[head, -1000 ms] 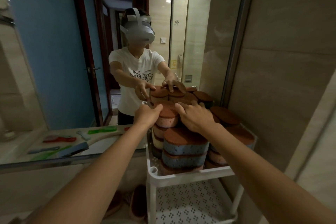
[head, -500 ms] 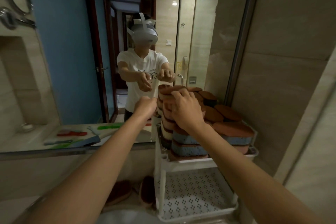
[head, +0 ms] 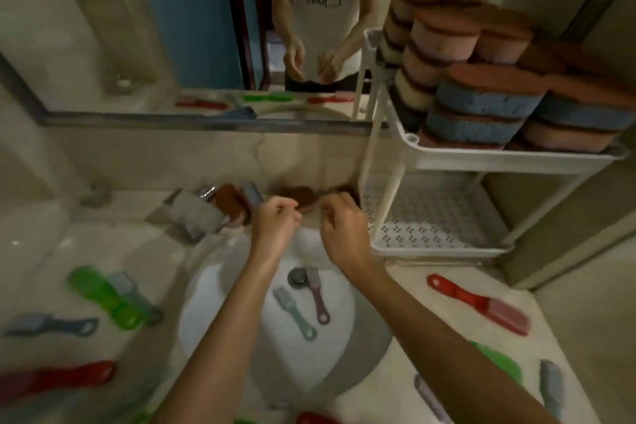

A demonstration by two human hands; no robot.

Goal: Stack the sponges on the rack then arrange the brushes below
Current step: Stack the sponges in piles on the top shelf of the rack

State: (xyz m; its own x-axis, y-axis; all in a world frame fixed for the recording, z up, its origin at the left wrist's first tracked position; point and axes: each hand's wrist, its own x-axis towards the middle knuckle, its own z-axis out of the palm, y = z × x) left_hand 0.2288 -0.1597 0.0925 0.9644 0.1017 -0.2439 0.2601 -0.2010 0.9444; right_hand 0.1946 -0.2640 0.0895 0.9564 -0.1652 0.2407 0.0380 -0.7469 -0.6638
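Green brush (head: 99, 289) lay on table (head: 413, 317), far left. Left hand (head: 275, 225) and right hand (head: 344, 234) hovered over sink (head: 206, 286); fingers loosely curled, holding nothing. Sponges (head: 488, 96) sat stacked on rack (head: 481, 159) top shelf, right.

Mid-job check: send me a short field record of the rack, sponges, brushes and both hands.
top shelf: packed with stacked sponges
lower shelf: no brush on it yet
loose sponges: a few behind the sink
brushes: teal brush and purple brush in the sink; red brush on the counter to its right; others scattered on both sides
left hand: over the sink's back edge, fingers loosely curled, holds nothing visible
right hand: beside it, likewise
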